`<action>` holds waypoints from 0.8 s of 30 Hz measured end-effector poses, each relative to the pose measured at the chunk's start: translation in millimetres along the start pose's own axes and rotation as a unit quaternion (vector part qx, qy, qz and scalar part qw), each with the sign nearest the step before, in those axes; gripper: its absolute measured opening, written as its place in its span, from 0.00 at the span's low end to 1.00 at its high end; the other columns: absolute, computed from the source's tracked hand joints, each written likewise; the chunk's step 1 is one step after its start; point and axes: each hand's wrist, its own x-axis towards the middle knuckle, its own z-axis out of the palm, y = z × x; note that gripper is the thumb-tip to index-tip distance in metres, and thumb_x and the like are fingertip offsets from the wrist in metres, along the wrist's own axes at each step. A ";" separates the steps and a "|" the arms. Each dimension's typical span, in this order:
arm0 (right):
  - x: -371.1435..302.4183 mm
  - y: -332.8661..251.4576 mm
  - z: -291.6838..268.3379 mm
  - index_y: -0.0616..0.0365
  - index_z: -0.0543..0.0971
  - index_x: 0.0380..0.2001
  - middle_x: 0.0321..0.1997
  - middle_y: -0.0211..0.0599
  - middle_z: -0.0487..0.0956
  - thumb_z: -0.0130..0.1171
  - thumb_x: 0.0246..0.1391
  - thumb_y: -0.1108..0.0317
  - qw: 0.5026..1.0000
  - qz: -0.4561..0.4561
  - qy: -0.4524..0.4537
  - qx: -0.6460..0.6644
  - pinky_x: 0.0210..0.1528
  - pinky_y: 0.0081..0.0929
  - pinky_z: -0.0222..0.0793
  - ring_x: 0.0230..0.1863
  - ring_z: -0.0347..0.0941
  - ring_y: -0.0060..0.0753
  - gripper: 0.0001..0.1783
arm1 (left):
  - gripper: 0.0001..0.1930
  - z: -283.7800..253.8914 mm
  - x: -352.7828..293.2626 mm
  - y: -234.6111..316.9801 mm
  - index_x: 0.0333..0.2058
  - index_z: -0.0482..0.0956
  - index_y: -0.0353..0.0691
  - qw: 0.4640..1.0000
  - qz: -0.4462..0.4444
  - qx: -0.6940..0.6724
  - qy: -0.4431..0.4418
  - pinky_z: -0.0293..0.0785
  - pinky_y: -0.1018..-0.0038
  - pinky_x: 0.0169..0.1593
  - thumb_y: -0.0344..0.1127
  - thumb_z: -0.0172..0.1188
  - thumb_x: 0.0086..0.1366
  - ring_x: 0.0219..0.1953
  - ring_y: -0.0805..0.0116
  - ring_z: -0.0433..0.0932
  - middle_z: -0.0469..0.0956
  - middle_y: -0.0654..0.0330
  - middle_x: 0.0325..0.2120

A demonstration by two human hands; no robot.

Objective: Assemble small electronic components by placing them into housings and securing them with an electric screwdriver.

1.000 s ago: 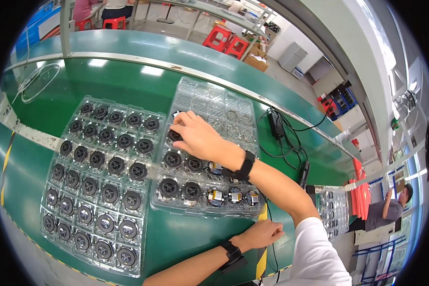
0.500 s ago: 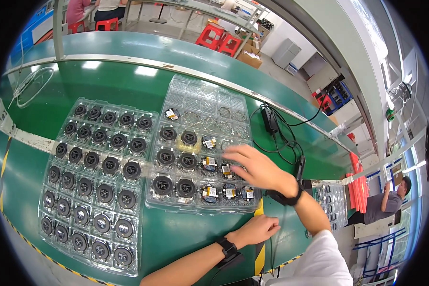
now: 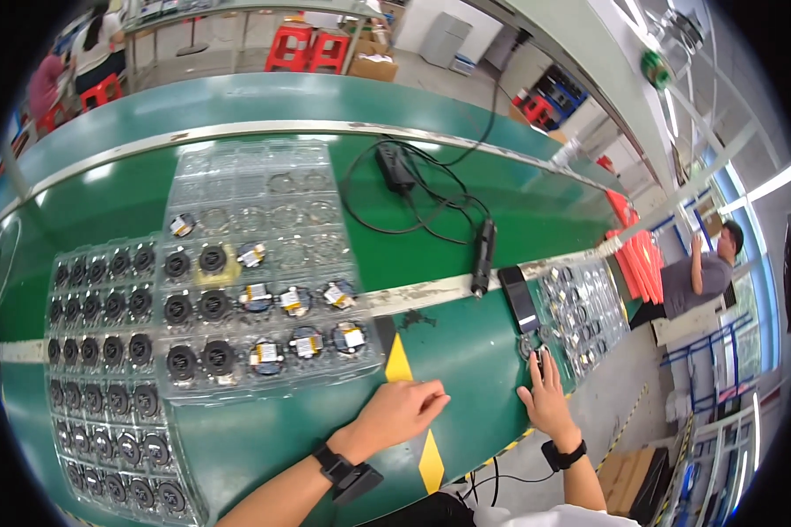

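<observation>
Left hand (image 3: 394,415) curled into a loose fist, knuckles to the right, its bare left forearm (image 3: 277,487) slanting in from the near side! And over on the right, the right hand (image 3: 551,406), back upward, fingers stretched toward the far side, thumb spread leftward, right forearm (image 3: 584,487) leaning in behind it!

Black cables (image 3: 419,182) are looped around a black block-shaped adapter (image 3: 394,169) on the green tabletop (image 3: 536,220), which is marked at the near side with yellow-and-black tape (image 3: 398,362). Red-orange sheets (image 3: 640,270) are gathered at the right, near a standing person in grey (image 3: 714,274). Farther back, red stools (image 3: 288,48), a cardboard box (image 3: 373,67) and a grey cabinet (image 3: 446,39) can be seen; blue metal frames (image 3: 712,342) are placed at far right.
</observation>
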 end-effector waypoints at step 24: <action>30.3 -100.1 -29.9 0.61 0.75 0.55 0.54 0.44 0.79 0.63 0.63 0.68 0.899 -0.038 -0.125 0.418 0.51 0.36 0.76 0.49 0.79 0.41 0.19 | 0.08 -1.1 -1.1 11.6 0.44 0.79 0.39 0.998 -0.063 0.001 -0.006 0.71 0.73 0.26 0.34 0.64 0.68 0.20 0.72 0.75 0.78 0.61 0.24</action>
